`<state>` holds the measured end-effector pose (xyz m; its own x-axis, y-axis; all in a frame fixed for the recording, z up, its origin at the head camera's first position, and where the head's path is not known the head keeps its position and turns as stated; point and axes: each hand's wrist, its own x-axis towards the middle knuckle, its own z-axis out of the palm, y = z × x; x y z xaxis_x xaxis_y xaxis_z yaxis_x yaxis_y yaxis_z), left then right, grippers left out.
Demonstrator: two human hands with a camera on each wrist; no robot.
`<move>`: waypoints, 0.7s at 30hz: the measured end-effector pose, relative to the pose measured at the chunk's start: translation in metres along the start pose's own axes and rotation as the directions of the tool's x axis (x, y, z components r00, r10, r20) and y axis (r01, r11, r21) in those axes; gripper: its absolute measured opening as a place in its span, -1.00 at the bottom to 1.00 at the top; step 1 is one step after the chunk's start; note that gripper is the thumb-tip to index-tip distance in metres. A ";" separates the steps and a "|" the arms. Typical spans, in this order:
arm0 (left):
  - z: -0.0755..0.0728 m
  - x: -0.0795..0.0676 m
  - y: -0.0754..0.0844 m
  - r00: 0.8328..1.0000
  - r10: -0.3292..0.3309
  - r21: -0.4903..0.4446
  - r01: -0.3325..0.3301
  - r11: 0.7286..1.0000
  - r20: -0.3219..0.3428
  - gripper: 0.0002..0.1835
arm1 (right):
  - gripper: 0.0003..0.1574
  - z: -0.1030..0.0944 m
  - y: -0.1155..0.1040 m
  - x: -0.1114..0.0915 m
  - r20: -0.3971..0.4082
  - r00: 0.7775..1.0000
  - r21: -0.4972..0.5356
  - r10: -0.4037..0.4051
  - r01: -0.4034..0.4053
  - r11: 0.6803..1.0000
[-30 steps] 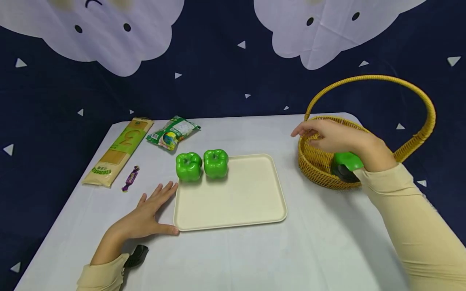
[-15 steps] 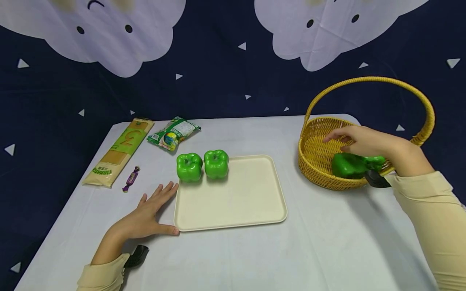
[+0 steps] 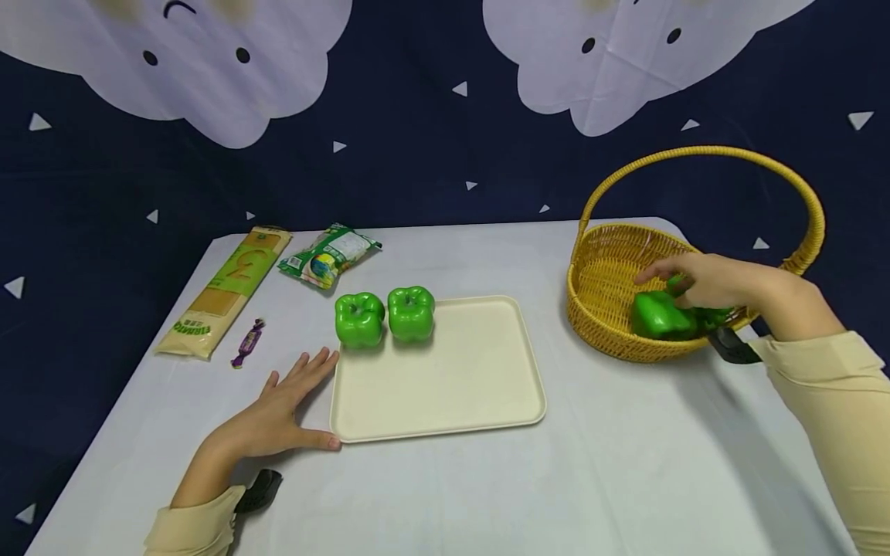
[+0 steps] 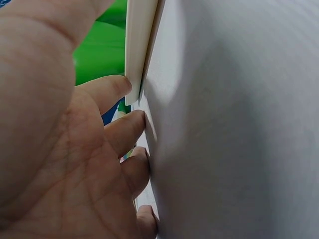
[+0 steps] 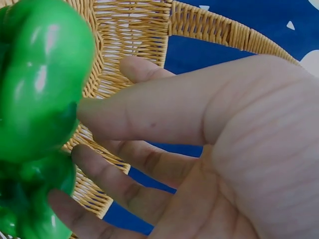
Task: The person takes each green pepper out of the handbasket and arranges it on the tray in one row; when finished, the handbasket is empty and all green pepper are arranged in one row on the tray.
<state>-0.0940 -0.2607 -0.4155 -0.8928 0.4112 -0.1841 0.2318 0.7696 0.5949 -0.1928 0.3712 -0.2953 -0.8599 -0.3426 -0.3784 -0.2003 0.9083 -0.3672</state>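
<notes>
1. While the left hand [image 3: 274, 417] steadies the tray [image 3: 445, 378] at the lower centre-left of the frame, its fingers are spread and grasp nothing; fingertips touch the tray's left edge.
2. Over the basket [image 3: 605, 336] at the right of the frame, the right hand [image 3: 726, 279] is loose, its thumb tip against a basket pepper [image 3: 657, 315]; the fingers are not closed round it.
3. That pepper lies inside the basket, towards its lower right. Judging by the even gloss, it is probably a hollow imitation: light, stiff, not easily bruised, but slippery.
4. Best hold, I judge: thumb and fingers on opposite sides of its widest part, as the smooth skin could slide from a fingertip pinch.
5. Thin and rigid, the tray is likely light too and may shift if nudged; its raised rim is the place to take hold.
6. Peppers: two on the tray, left [image 3: 359, 320] and right [image 3: 411, 314], near its upper left corner; at least two in the basket, counting what looks like a second pepper [image 5: 59, 172], though the right hand may hide more.
7. Others on the table [image 3: 626, 479], left of the frame: one packet [image 3: 225, 293], one bag [image 3: 331, 256], one candy [image 3: 247, 343].
</notes>
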 end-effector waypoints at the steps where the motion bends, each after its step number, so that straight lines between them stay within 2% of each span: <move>1: 0.000 0.000 0.000 1.000 0.001 -0.001 -0.001 1.000 0.000 0.42 | -0.28 0.000 0.001 0.000 0.004 1.000 0.003 0.003 -0.003 1.000; 6: -0.001 -0.001 0.000 1.000 0.006 -0.010 -0.006 1.000 -0.001 0.42 | -0.25 0.002 0.001 -0.001 -0.003 1.000 -0.003 -0.010 0.010 1.000; 11: -0.001 0.000 0.001 1.000 0.004 -0.011 -0.004 1.000 0.003 0.42 | -0.25 0.003 0.001 -0.002 -0.007 1.000 -0.015 0.018 -0.018 1.000; 21: -0.001 -0.001 0.002 1.000 0.003 -0.014 -0.003 1.000 0.003 0.43 | -0.22 0.003 -0.004 -0.002 0.022 0.999 -0.013 0.025 -0.024 1.000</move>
<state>-0.0935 -0.2600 -0.4135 -0.8909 0.4151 -0.1842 0.2293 0.7612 0.6066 -0.1888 0.3669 -0.2958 -0.8542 -0.3252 -0.4056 -0.1852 0.9193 -0.3472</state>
